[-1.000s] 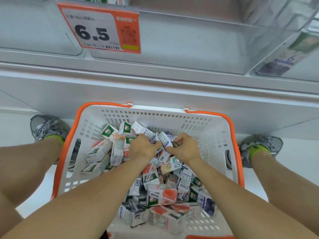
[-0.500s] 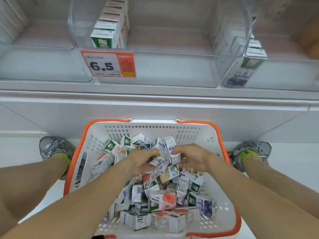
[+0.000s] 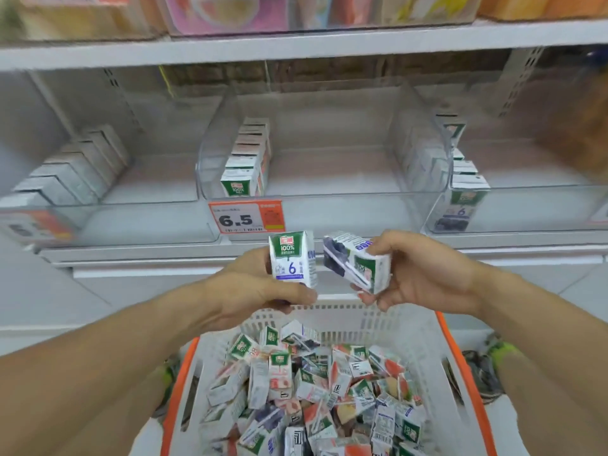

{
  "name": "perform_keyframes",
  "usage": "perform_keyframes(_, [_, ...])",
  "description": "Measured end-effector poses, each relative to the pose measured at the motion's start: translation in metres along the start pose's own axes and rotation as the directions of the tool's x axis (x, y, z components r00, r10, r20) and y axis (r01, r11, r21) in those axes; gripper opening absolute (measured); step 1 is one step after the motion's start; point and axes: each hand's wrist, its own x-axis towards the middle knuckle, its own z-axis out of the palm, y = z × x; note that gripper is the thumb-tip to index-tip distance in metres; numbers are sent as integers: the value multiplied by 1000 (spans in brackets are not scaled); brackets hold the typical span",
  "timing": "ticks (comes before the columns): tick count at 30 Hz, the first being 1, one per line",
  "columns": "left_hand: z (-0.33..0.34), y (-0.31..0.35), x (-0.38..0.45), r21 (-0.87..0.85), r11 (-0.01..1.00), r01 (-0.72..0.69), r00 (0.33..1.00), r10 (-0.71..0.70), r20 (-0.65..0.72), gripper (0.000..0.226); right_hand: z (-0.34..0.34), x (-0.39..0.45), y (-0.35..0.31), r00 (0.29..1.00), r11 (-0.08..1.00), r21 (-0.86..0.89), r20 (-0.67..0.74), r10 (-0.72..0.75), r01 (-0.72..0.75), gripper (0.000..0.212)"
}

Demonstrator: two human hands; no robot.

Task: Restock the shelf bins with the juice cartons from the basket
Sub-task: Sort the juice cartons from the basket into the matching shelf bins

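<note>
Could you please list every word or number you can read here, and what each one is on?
"6.5": orange price tag on the shelf edge.
"100%" and "6": carton in the left hand.
"100%": front carton in the middle bin.
Other print is too blurred.

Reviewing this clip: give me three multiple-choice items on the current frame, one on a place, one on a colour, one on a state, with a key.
1. Where is the 6.5 price tag?
A. on the front of the middle clear bin
B. on the basket
C. on the top shelf

2. What colour is the basket rim?
A. blue
B. orange
C. black

3. What is the left hand doing?
A. hanging idle
B. pressing the shelf
C. holding a carton upright

Key: A, the tag hangs below the row of cartons in that bin; B, the rim shows orange; C, its "100%" carton stands upright, while the right hand holds a tilted carton.
</note>
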Motion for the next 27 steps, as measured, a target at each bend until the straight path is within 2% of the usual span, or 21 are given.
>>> perform_keyframes(3, [-11,8,-7,93,996,-13,999,18,-48,46,-1,-4,-6,1000,999,43,0,8,-8,47])
perform_keyframes(6, [-14,10,-6,96,995,22,995,-12,-102,53,-1,-6,-5,997,1000,12,-82,12,-11,46])
perform_keyframes(8, [-11,16,-2,83,995,46,991,-35,-126,57,-2,-6,-4,989,995,-96,-146,-11,-3,47])
perform_keyframes(11, [0,21,2,133,991,-6,984,29,-178,49,-1,-10,-8,975,945,-325,-195,-106,38,46])
perform_keyframes(15, [13,21,8,99,994,-53,983,69,-168,41,-3,-14,-12,951,877,-478,-242,-192,55,23])
perform_keyframes(16, [14,21,11,84,995,-53,985,66,-161,41,-5,-15,-13,953,871,-486,-226,-202,70,22])
perform_keyframes(19, [13,18,19,68,997,-32,991,40,-128,41,-12,-21,-17,950,808,-569,-142,-278,152,35])
perform_keyframes(22, [11,14,24,70,997,-14,997,19,-68,41,-23,-28,-24,945,793,-552,-29,-327,258,43])
perform_keyframes(24, [12,11,27,51,999,-1,999,4,-45,48,-31,-31,-26,942,790,-529,54,-332,309,47])
perform_keyframes(27, [17,10,33,-10,999,48,999,-48,1,59,-37,-30,-28,918,730,-559,196,-344,393,48])
